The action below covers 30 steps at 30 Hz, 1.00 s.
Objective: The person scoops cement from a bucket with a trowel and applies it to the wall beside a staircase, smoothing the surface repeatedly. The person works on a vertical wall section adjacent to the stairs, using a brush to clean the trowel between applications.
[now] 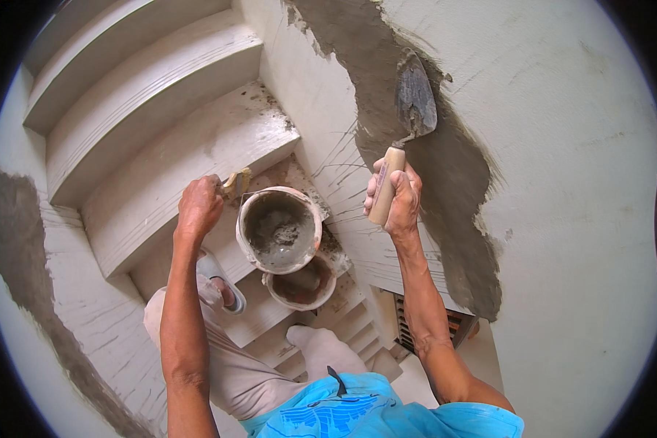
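My right hand [398, 193] is wrapped round the wooden handle of a trowel [416, 98], whose grey, mortar-smeared blade points up over the wet mortar patch [452, 197] on the wall. My left hand [200, 208] is closed on what looks like a brush [237, 182], its yellowish bristles showing beside the bucket rim; the fingers hide its handle. Just right of this hand is a bucket [317, 223] with grey mortar inside. A second bucket [274, 292], partly covered by the first, holds dark wet contents.
White steps [160, 139] rise to the upper left, with lower steps [354, 332] below the buckets. My foot in a light sandal [226, 285] is on a step. Another mortar strip [22, 226] runs along the left wall. A dark slatted grille [409, 321] is beside my right forearm.
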Each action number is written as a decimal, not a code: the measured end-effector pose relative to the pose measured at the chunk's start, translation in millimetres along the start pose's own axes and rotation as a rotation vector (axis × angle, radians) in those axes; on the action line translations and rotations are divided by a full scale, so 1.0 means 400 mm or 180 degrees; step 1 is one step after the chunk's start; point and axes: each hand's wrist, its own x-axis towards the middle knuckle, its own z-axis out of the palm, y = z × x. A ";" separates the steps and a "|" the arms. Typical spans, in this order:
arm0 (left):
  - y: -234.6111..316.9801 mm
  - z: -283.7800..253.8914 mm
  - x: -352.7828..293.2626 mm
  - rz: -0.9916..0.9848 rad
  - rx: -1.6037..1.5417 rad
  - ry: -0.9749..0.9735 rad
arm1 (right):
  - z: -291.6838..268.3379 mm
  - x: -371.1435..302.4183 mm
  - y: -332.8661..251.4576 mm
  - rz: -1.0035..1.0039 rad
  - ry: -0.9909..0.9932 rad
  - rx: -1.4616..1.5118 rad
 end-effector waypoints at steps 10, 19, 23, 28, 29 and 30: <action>0.007 -0.003 0.004 -0.0090 0.0013 -0.0013 | -0.035 -0.096 0.023 -0.0158 0.0125 0.0057; 0.018 0.003 0.005 0.0051 0.0000 -0.0047 | -0.022 -0.042 -0.005 -0.0105 0.0119 0.0035; 0.013 -0.001 0.004 -0.0022 -0.0017 0.0012 | -0.039 -0.107 0.024 -0.0256 0.0215 0.0161; 0.005 0.004 0.003 -0.0020 0.0020 -0.0027 | -0.010 -0.071 0.021 -0.0125 0.0083 -0.0005; 0.009 0.005 0.003 0.0017 -0.0005 -0.0027 | -0.005 -0.055 0.019 -0.0122 0.0046 -0.0069; 0.014 0.004 0.003 -0.0006 -0.0002 -0.0044 | -0.001 -0.039 0.015 -0.0102 0.0039 -0.0072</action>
